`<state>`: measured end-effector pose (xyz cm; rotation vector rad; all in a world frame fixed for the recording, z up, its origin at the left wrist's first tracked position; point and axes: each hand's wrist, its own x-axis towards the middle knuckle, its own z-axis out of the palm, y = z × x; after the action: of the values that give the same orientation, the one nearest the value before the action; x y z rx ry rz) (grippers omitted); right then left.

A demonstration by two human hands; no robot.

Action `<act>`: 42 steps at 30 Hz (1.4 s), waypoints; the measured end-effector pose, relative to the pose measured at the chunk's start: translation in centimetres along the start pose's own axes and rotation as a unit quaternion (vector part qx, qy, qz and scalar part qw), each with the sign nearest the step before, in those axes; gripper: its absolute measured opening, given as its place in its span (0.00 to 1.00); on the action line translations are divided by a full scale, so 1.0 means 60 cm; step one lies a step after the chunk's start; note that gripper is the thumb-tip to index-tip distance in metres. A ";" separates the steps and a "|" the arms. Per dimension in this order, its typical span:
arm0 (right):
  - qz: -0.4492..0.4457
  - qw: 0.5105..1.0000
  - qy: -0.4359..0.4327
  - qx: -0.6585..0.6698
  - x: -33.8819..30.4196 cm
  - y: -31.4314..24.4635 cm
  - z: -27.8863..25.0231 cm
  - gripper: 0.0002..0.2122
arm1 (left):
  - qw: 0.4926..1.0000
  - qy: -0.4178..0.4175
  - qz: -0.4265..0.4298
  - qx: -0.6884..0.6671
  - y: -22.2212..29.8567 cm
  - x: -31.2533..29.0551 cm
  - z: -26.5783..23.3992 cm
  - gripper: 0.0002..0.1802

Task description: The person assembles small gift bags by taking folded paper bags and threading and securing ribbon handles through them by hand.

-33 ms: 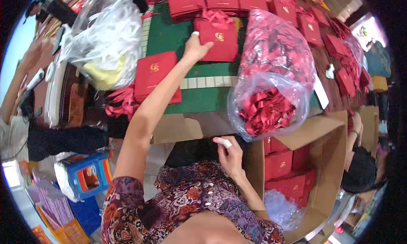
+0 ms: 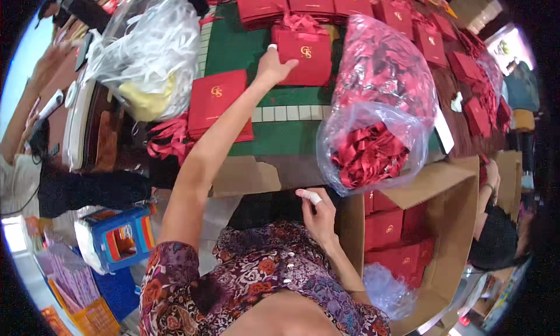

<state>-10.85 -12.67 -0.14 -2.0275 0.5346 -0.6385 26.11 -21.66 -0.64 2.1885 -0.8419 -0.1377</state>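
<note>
Red pouches [image 2: 304, 60] lie right at your left hand [image 2: 276, 67], whose thumb and taped finger are spread at their left edge; I cannot tell whether those fingers pinch anything. Your right hand [image 2: 319, 214] curls well below them, its grip unclear. Pulling toward you could snag the loose ribbons [image 2: 302, 24] just beyond the left fingers, and your forearm [image 2: 226, 126], if dropped, might skew the other red stack [image 2: 214, 105] below-left of them on the green desk [image 2: 286, 132].
</note>
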 end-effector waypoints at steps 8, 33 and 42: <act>0.016 1.000 0.020 -0.017 0.002 -0.004 -0.009 0.12 | 0.955 0.032 0.130 0.264 -0.053 -0.081 -0.170 0.22; -0.107 0.940 0.176 -0.272 0.098 0.041 -0.059 0.07 | 0.966 0.035 0.196 0.166 -0.019 -0.368 -0.155 0.13; -0.134 0.985 0.070 -0.086 0.072 -0.045 0.003 0.11 | 0.980 0.003 0.174 0.099 -0.011 -0.396 -0.082 0.13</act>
<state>-7.10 -13.79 3.09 -2.2512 0.4132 -0.9291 9.73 -3.75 -1.57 2.1792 -1.2658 0.1320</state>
